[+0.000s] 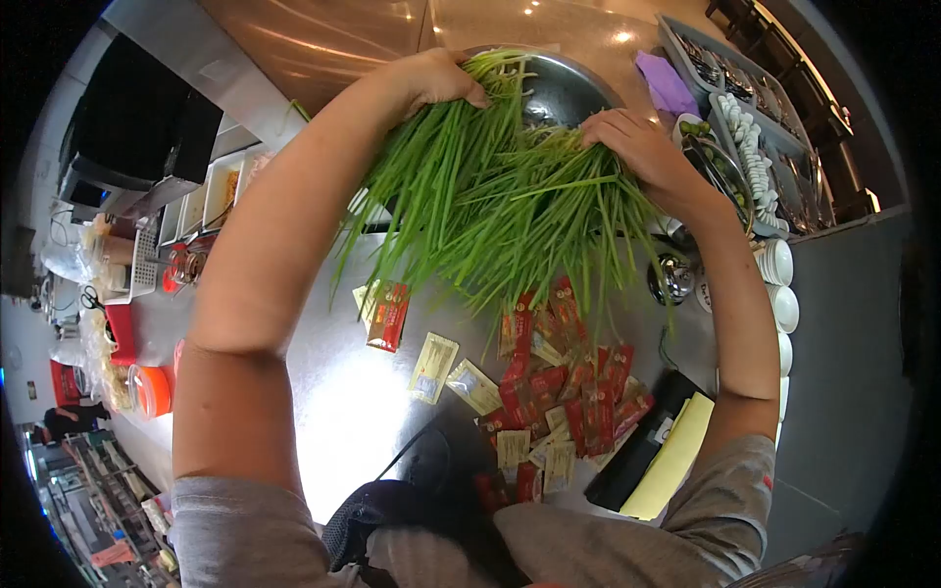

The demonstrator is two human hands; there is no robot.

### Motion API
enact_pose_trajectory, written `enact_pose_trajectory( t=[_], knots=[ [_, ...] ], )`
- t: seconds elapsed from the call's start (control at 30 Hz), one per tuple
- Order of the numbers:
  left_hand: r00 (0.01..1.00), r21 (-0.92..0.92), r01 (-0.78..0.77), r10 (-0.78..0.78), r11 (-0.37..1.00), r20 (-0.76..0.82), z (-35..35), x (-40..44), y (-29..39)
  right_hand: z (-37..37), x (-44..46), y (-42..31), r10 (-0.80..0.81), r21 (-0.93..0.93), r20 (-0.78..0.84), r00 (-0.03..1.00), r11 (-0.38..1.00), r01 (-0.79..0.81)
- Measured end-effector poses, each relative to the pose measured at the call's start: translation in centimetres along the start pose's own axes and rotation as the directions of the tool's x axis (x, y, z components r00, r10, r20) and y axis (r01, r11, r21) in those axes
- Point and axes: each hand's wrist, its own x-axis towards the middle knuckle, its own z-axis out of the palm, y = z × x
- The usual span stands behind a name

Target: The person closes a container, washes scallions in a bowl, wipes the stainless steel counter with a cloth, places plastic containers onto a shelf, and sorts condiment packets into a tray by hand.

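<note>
A big heap of long, thin green onions [490, 186] lies with its pale ends in a metal bowl [573, 86]. Their green leaves hang over the near rim towards me. My left hand [446, 80] is closed round the stalks at the left side of the bowl, its fingertips partly hidden. At the right side my right hand [632, 139] grips the stalks near their pale ends, with fingers curled over them. Red and cream packets [564, 392] are strewn on the metal counter [343, 343] below the leaves.
Near my right arm lie a black case [647, 436] and a yellow pad [671, 461]. Beyond it stand stacked white cups [779, 304] and grey trays [725, 78] of cutlery. A purple cloth [667, 83] sits beside the bowl. To the left are food containers [206, 201] and an orange-lidded tub [150, 390].
</note>
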Motion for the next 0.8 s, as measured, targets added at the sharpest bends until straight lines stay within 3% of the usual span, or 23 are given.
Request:
enact_pose_trajectory(
  t=[0.1, 0.2, 0.3, 0.4, 0.47, 0.53, 0.57, 0.6, 0.7, 0.8],
  knots=[
    [0.994, 0.207, 0.099, -0.086, 0.973, -0.073, -0.5, -0.4, 0.3, -0.9, -1.0, -0.6, 0.060, -0.105, 0.054, 0.997, 0.993, -0.054],
    [0.979, 0.522, 0.166, -0.073, 0.836, -0.193, -0.5, -1.9, 2.0, -1.9, -1.6, -1.8, 0.115, -0.164, 0.089, 0.989, 0.981, -0.100],
    [0.983, 0.568, 0.087, 0.022, 0.818, -0.182, -1.3, -2.7, 1.8, -3.4, -3.4, -4.1, 0.232, -0.146, 0.034, 0.972, 0.963, -0.225],
    [0.967, 0.587, -0.063, 0.194, 0.807, -0.163, -1.6, -9.5, 5.1, -5.2, -7.3, -8.8, 0.309, -0.073, -0.089, 0.947, 0.946, -0.316],
    [0.917, 0.625, -0.199, 0.369, 0.755, -0.153, -2.1, -15.3, 6.0, -6.3, -10.6, -13.0, 0.410, 0.037, -0.121, 0.904, 0.912, -0.408],
    [0.805, 0.595, -0.397, 0.577, 0.699, -0.141, -3.0, -21.7, 5.0, -6.6, -14.3, -17.1, 0.527, 0.159, -0.141, 0.838, 0.847, -0.506],
    [0.863, 0.515, -0.328, 0.473, 0.792, -0.178, -3.1, -25.0, 4.8, -6.4, -16.2, -19.1, 0.592, 0.221, -0.149, 0.792, 0.801, -0.557],
    [0.884, 0.527, -0.299, 0.439, 0.796, -0.160, -3.8, -28.0, 3.7, -6.2, -17.9, -20.7, 0.654, 0.282, -0.152, 0.741, 0.747, -0.602],
    [0.930, 0.102, -0.213, 0.234, 0.972, -0.284, -3.7, -37.0, -1.6, -4.5, -22.4, -24.2, 0.723, 0.417, -0.170, 0.669, 0.668, -0.616],
    [0.923, -0.093, -0.036, -0.002, 0.995, -0.385, -2.8, -45.2, -9.8, -3.7, -23.0, -27.6, 0.760, 0.531, -0.178, 0.625, 0.609, -0.589]
  ],
)
